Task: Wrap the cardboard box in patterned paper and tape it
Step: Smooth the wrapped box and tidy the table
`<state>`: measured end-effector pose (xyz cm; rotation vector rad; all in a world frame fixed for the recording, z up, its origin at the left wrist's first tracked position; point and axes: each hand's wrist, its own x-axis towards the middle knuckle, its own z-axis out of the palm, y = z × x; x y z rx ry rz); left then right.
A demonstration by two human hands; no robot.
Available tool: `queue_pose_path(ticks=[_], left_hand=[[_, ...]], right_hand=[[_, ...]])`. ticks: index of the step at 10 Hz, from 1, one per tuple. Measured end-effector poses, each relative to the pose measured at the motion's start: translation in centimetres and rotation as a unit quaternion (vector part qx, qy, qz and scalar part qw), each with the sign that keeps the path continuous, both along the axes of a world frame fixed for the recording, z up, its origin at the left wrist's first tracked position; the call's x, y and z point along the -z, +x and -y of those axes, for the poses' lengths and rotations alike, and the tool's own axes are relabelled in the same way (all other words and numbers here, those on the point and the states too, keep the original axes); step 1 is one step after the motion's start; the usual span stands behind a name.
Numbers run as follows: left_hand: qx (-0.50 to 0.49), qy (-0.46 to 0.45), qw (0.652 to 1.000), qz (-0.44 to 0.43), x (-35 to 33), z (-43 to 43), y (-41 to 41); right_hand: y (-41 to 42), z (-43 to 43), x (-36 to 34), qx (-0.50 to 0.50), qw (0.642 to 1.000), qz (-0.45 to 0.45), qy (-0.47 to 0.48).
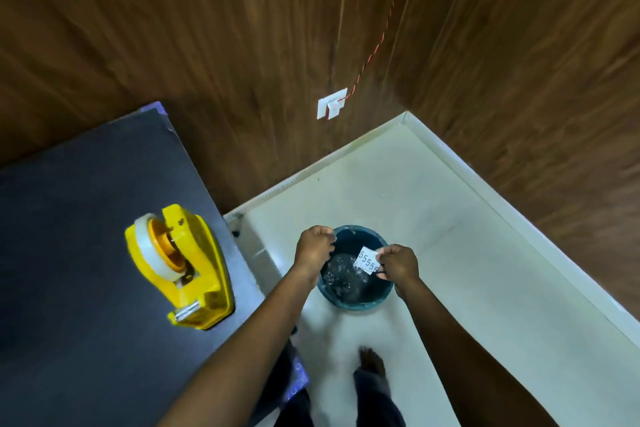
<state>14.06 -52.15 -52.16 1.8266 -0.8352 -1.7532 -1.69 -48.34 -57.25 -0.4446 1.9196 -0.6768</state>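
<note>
— Where is the cardboard box?
— Not in view. Your hands hover over the bin (346, 303), lower centre: right hand (398, 263) pinches a printed paper scrap (367, 259); left hand (311, 250) is curled, contents unclear.
— And the tape?
— The tape dispenser (194, 270) sits on the desk (69, 218), frame left, nearer your left hand, long axis running up-frame

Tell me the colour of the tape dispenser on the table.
Yellow tape dispenser with an orange hub, head view.

I see dark brown wood-grain walls (173, 28) meeting in a corner above a pale glossy floor (433, 218) edged with white skirting (485, 189). A white square wall socket (327, 107) carries a red twisted cable (388, 21). A dark matte table (69, 218) stands left.
</note>
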Motion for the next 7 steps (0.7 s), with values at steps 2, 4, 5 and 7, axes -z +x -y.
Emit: queue_pose_path(ticks=[2,4,5,7], left_hand=[[-0.105,0.045,0.993,-0.012,7.7,2.5,-3.0],[-0.138,0.067,0.988,0.001,14.1,4.2,-4.1],[-0.145,0.07,0.987,0.007,16.3,4.3,-4.3],[-0.173,0.072,0.982,0.001,14.9,3.5,-4.3]], right_hand=[[-2.3,3.0,11.5,-0.041,0.998,-0.038,0.036],[-3.4,5.1,21.0,-0.088,0.992,-0.017,0.084],[-4.0,5.1,26.3,-0.154,0.979,-0.05,0.123],[-3.2,5.7,23.7,-0.097,0.988,0.028,0.118]])
